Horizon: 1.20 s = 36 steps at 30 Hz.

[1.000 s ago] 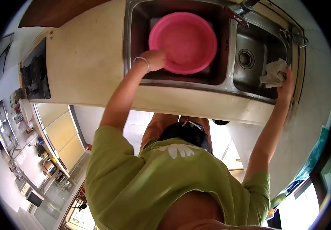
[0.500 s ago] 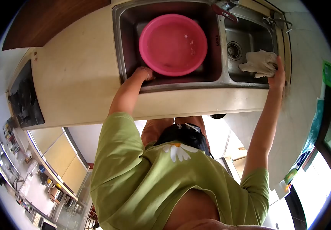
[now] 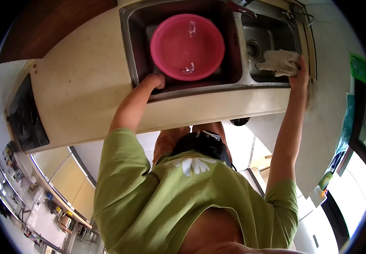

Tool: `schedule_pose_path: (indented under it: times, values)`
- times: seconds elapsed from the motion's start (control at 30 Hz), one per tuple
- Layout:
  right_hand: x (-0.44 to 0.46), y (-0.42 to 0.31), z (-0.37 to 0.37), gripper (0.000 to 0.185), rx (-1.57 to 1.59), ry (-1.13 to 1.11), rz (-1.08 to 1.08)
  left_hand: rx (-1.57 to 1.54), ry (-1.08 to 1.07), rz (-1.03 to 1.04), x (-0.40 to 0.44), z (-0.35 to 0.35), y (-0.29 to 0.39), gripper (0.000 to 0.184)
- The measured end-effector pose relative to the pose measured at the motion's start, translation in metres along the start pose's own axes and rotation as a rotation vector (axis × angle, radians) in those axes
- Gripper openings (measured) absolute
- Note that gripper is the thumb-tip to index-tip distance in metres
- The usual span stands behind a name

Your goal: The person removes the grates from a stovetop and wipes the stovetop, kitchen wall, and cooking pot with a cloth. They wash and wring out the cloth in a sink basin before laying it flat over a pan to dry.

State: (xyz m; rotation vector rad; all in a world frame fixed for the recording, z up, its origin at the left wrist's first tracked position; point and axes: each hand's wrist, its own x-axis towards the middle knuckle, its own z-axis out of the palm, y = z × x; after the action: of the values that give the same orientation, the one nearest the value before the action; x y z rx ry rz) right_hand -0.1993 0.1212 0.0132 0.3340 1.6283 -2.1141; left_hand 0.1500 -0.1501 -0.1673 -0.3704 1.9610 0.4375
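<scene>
A pink basin (image 3: 187, 46) with water in it sits in the large basin of the steel sink (image 3: 244, 51). My left hand (image 3: 159, 80) is down inside the large basin, at the pink basin's lower left; its fingers are hidden below the rim. Over the small sink basin, my right hand (image 3: 300, 76) holds a crumpled whitish cloth (image 3: 279, 62) at its right end. The cloth hangs beside the drain (image 3: 253, 50).
Above the divider is a faucet (image 3: 241, 7). The beige counter (image 3: 77, 76) runs left to a dark cooktop (image 3: 25, 112). A dark brown panel (image 3: 51, 25) is at the upper left, and a wall stands right of the sink.
My left hand has gone from the pink basin's rim down beside it. The cloth, in my right hand, hangs more spread out. The whole view has shifted, and the water's reflections have changed.
</scene>
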Motion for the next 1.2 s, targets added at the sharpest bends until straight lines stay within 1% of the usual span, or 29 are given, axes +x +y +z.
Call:
schedule_pose_path:
  times: [0.1,0.17,0.2,0.27,0.3,0.33,0.4,0.43,0.47,0.53,0.6,0.67,0.7,0.73,0.77,0.8,0.87,0.9,0.93,1.0,1.03,1.07,1.13,1.17,1.2]
  values:
    - [0.004,-0.001,-0.007,0.024,0.018,-0.01,-0.029,0.082,0.001,-0.055,-0.03,-0.017,0.007,0.033]
    - [0.01,-0.001,-0.013,0.025,0.026,-0.025,-0.017,-0.047,0.056,-0.042,-0.061,-0.034,0.014,0.037]
    - [0.014,0.0,-0.017,0.025,0.033,-0.04,-0.002,-0.042,0.059,-0.043,-0.07,-0.042,0.015,0.037]
    - [0.022,0.005,-0.023,0.025,0.03,-0.052,-0.026,-0.302,-0.038,0.032,-0.085,-0.056,0.019,0.037]
    - [0.026,0.004,-0.026,0.025,0.021,-0.062,-0.052,-0.482,-0.061,0.034,-0.095,-0.065,0.025,0.028]
    - [0.022,0.002,-0.023,0.025,0.023,-0.066,-0.021,-0.47,-0.06,0.046,-0.102,-0.072,0.032,0.028]
    - [0.031,0.002,-0.033,0.028,0.029,-0.144,-0.001,-0.914,-0.043,0.306,-0.111,-0.086,0.051,0.024]
    - [0.029,0.003,-0.034,0.028,0.033,-0.135,-0.01,-1.008,-0.058,0.399,-0.118,-0.1,0.066,0.025]
    - [0.027,0.004,-0.03,0.032,-0.023,-0.14,-0.015,-0.997,-0.057,0.407,-0.115,-0.11,0.084,0.025]
    - [0.03,-0.005,-0.036,0.035,-0.059,-0.139,-0.037,-1.433,-0.054,0.709,-0.104,-0.142,0.133,0.025]
    - [0.031,-0.011,-0.042,0.041,-0.182,-0.302,0.083,-1.483,-0.045,0.807,-0.086,-0.164,0.169,0.026]
    - [0.028,-0.013,-0.044,0.042,-0.16,-0.352,0.15,-1.485,-0.043,0.857,-0.066,-0.181,0.203,0.026]
    - [0.026,-0.015,-0.044,0.044,-0.177,-0.348,0.148,-1.53,-0.034,0.918,-0.053,-0.189,0.219,0.025]
    - [0.033,-0.015,-0.051,0.043,-0.206,-0.427,0.175,-1.572,-0.024,0.98,-0.04,-0.197,0.233,0.025]
    - [0.037,-0.012,-0.055,0.046,-0.227,-0.467,0.155,-1.553,-0.013,1.042,-0.029,-0.204,0.247,0.024]
    - [0.04,-0.009,-0.058,0.05,-0.247,-0.506,0.135,-1.531,-0.019,1.044,-0.02,-0.21,0.259,0.024]
    - [0.044,-0.006,-0.061,0.067,-0.352,-0.51,0.133,-1.623,0.035,1.038,-0.01,-0.22,0.283,0.022]
    - [0.048,-0.011,-0.067,0.081,-0.414,-0.612,0.13,-1.607,0.028,1.036,-0.006,-0.224,0.29,0.022]
    - [0.05,-0.018,-0.07,0.081,-0.402,-0.605,0.127,-1.625,0.021,1.008,-0.001,-0.227,0.295,0.023]
    - [0.054,-0.025,-0.074,0.085,-0.553,-0.558,0.101,-1.675,0.019,0.951,0.008,-0.228,0.297,0.025]
    - [0.072,-0.012,-0.087,0.087,-0.541,-0.437,0.065,-1.628,0.013,0.94,0.009,-0.227,0.292,0.033]
    - [0.071,-0.018,-0.09,0.087,-0.541,-0.452,0.076,-1.64,0.025,0.927,0.008,-0.224,0.282,0.033]
    - [0.062,-0.031,-0.093,0.089,-0.451,-0.334,0.011,-1.728,-0.141,0.816,0.003,-0.212,0.255,0.045]
    - [0.056,-0.039,-0.091,0.084,-0.42,-0.298,0.042,-1.759,-0.128,0.777,-0.003,-0.201,0.236,0.051]
    - [0.054,-0.041,-0.092,0.084,-0.419,-0.311,0.058,-1.787,-0.117,0.739,-0.012,-0.189,0.218,0.058]
